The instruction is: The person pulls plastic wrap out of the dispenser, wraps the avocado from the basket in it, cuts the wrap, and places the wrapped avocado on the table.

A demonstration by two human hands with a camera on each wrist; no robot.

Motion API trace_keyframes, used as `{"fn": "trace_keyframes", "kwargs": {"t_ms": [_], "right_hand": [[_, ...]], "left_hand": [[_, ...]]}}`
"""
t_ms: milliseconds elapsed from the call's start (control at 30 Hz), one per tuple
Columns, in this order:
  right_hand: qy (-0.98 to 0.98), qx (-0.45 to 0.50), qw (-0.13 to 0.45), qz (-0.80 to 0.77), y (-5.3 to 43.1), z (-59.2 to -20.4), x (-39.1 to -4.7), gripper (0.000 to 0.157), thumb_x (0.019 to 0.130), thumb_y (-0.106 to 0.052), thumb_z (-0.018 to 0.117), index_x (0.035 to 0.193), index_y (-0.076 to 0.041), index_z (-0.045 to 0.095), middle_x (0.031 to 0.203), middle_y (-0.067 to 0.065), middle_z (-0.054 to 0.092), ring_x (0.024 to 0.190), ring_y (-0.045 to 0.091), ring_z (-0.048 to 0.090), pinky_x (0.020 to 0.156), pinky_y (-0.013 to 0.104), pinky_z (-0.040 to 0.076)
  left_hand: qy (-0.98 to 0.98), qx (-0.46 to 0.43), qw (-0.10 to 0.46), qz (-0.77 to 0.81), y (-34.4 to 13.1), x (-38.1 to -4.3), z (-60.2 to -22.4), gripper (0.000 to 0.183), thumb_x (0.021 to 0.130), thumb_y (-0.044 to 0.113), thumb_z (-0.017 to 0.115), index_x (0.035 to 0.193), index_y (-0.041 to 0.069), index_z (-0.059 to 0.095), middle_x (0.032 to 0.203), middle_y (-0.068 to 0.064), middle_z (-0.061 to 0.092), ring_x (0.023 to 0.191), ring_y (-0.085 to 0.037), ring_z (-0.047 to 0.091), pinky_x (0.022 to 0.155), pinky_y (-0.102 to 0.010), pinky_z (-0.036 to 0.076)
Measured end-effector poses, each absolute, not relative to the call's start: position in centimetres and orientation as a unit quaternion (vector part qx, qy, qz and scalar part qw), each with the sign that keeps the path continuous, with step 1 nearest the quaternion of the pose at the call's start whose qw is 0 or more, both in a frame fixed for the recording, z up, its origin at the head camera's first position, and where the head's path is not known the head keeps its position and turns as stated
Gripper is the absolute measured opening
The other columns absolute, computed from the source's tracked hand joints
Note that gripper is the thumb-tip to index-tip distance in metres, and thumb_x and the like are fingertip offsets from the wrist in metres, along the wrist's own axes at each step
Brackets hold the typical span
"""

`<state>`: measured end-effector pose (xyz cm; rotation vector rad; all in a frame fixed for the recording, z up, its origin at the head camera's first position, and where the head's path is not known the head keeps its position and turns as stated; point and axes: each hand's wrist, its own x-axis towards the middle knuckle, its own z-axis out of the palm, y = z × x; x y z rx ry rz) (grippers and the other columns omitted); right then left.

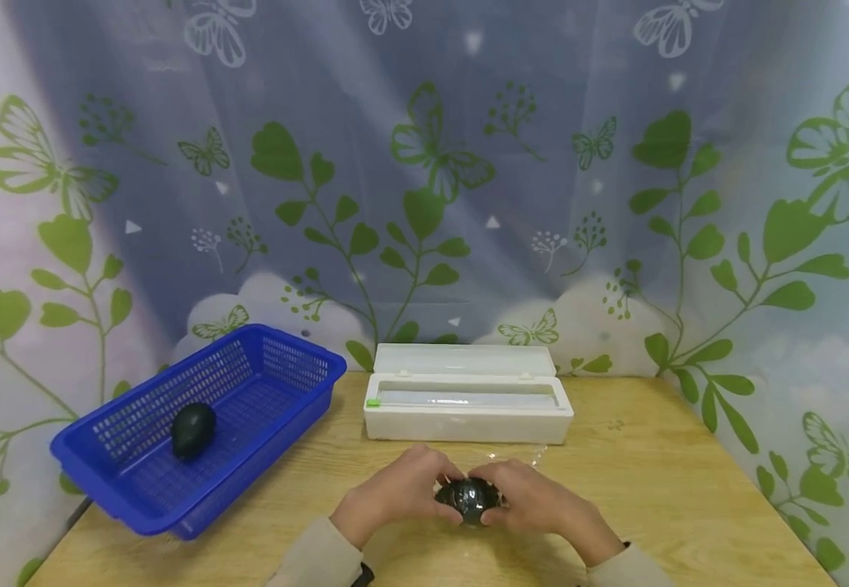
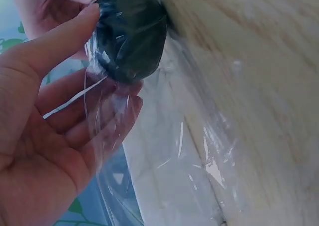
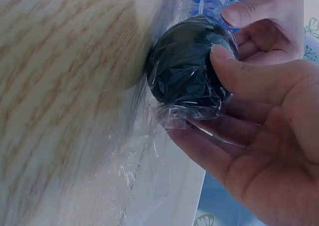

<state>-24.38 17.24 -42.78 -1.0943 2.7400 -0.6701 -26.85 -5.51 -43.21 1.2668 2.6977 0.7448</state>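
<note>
A dark green avocado (image 1: 471, 499) is held low over the wooden table between both hands, with clear cling film (image 3: 172, 114) wrapped around it. My left hand (image 1: 404, 494) grips one end, its thumb and fingers on either side. On the opposite end, my right hand (image 1: 534, 500) grips it the same way, thumb pressed to the film. Loose, crinkled film (image 2: 214, 161) trails off from the avocado towards the white dispenser box. In the wrist views some fingertips are hidden behind the avocado.
Just beyond the hands stands the white cling film dispenser (image 1: 468, 425), its lid raised and a roll inside. To the left, a blue plastic basket (image 1: 263, 456) holds another avocado (image 1: 193, 430). A printed curtain (image 1: 541, 269) hangs behind the wooden table (image 1: 659, 489).
</note>
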Motion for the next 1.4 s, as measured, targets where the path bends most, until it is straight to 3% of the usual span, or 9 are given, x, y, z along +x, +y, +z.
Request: {"fn": "trace_keyframes", "kwargs": {"t_ms": [333, 567, 733, 867, 933, 1000, 1167, 1300, 1400], "right_hand": [[0.896, -0.376, 0.029, -0.233, 17.7, -43.0, -24.3, 0.034, 0.091, -0.013, 0.078, 0.114, -0.003, 0.056, 0.1, 0.01, 0.072, 0.083, 0.004, 0.062, 0.07, 0.02, 0.051], [0.898, -0.353, 0.107, -0.24, 17.7, -42.7, -24.4, 0.029, 0.104, -0.02, 0.061, 0.126, 0.001, 0.062, 0.105, 0.007, 0.074, 0.085, 0.0, 0.059, 0.073, 0.023, 0.052], [0.902, -0.343, 0.113, -0.237, 17.6, -42.5, -24.6, 0.034, 0.107, -0.02, 0.055, 0.133, 0.002, 0.061, 0.121, 0.014, 0.072, 0.099, 0.013, 0.07, 0.081, 0.031, 0.058], [0.904, -0.341, 0.074, -0.246, 17.4, -42.3, -24.5, 0.033, 0.104, -0.019, 0.063, 0.131, -0.001, 0.063, 0.126, 0.015, 0.07, 0.105, 0.025, 0.071, 0.084, 0.033, 0.06], [0.906, -0.333, 0.057, -0.253, 17.2, -42.2, -24.5, 0.034, 0.099, -0.023, 0.07, 0.126, -0.003, 0.066, 0.122, 0.012, 0.072, 0.102, 0.023, 0.072, 0.08, 0.03, 0.06], [0.908, -0.328, 0.048, -0.257, 17.1, -42.2, -24.3, 0.035, 0.094, -0.025, 0.077, 0.12, -0.003, 0.069, 0.115, 0.01, 0.075, 0.097, 0.02, 0.072, 0.076, 0.027, 0.059], [0.911, -0.334, 0.028, -0.241, 17.1, -42.3, -24.2, 0.037, 0.088, -0.02, 0.082, 0.117, 0.0, 0.07, 0.11, 0.013, 0.076, 0.092, 0.02, 0.073, 0.074, 0.027, 0.059], [0.91, -0.336, 0.034, -0.242, 17.3, -42.5, -24.3, 0.035, 0.092, -0.018, 0.078, 0.121, 0.0, 0.068, 0.111, 0.013, 0.076, 0.093, 0.021, 0.074, 0.074, 0.029, 0.06], [0.911, -0.327, 0.034, -0.249, 17.5, -42.6, -24.2, 0.038, 0.096, -0.017, 0.074, 0.126, 0.002, 0.061, 0.112, 0.017, 0.076, 0.097, 0.026, 0.075, 0.077, 0.033, 0.062]], "left_hand": [[0.879, 0.4, 0.033, 0.257, -5.3, -26.9, -43.8, 0.034, 0.081, 0.019, 0.089, 0.111, 0.007, 0.077, 0.106, 0.0, 0.079, 0.088, 0.001, 0.066, 0.078, -0.012, 0.054], [0.877, 0.382, 0.099, 0.274, -5.6, -27.1, -44.2, 0.028, 0.092, 0.02, 0.079, 0.116, 0.006, 0.077, 0.108, 0.001, 0.078, 0.09, 0.001, 0.067, 0.079, -0.014, 0.055], [0.869, 0.386, 0.122, 0.285, -5.7, -27.1, -44.2, 0.018, 0.099, 0.02, 0.071, 0.11, 0.009, 0.078, 0.093, 0.008, 0.074, 0.072, 0.004, 0.057, 0.067, -0.013, 0.05], [0.866, 0.396, 0.123, 0.281, -5.6, -27.2, -44.3, 0.013, 0.102, 0.02, 0.065, 0.103, 0.012, 0.076, 0.08, 0.01, 0.066, 0.062, 0.002, 0.05, 0.06, -0.014, 0.044], [0.867, 0.392, 0.126, 0.281, -5.7, -27.2, -44.3, 0.015, 0.103, 0.022, 0.064, 0.105, 0.013, 0.076, 0.082, 0.009, 0.067, 0.064, 0.002, 0.052, 0.061, -0.015, 0.045], [0.872, 0.381, 0.124, 0.283, -5.9, -27.3, -44.4, 0.022, 0.103, 0.025, 0.064, 0.116, 0.011, 0.074, 0.095, 0.008, 0.07, 0.076, 0.002, 0.058, 0.069, -0.015, 0.051], [0.877, 0.383, 0.045, 0.285, -6.1, -27.5, -44.2, 0.035, 0.095, 0.025, 0.076, 0.127, 0.011, 0.072, 0.119, 0.002, 0.068, 0.108, -0.01, 0.066, 0.093, -0.025, 0.056], [0.861, 0.409, 0.022, 0.3, -5.9, -27.7, -44.2, 0.031, 0.087, 0.019, 0.084, 0.117, 0.011, 0.078, 0.112, 0.001, 0.075, 0.101, -0.009, 0.069, 0.087, -0.022, 0.058], [0.859, 0.41, 0.033, 0.303, -5.8, -27.7, -44.3, 0.04, 0.083, 0.02, 0.088, 0.12, 0.008, 0.076, 0.113, -0.001, 0.076, 0.099, -0.005, 0.069, 0.083, -0.019, 0.058]]}}
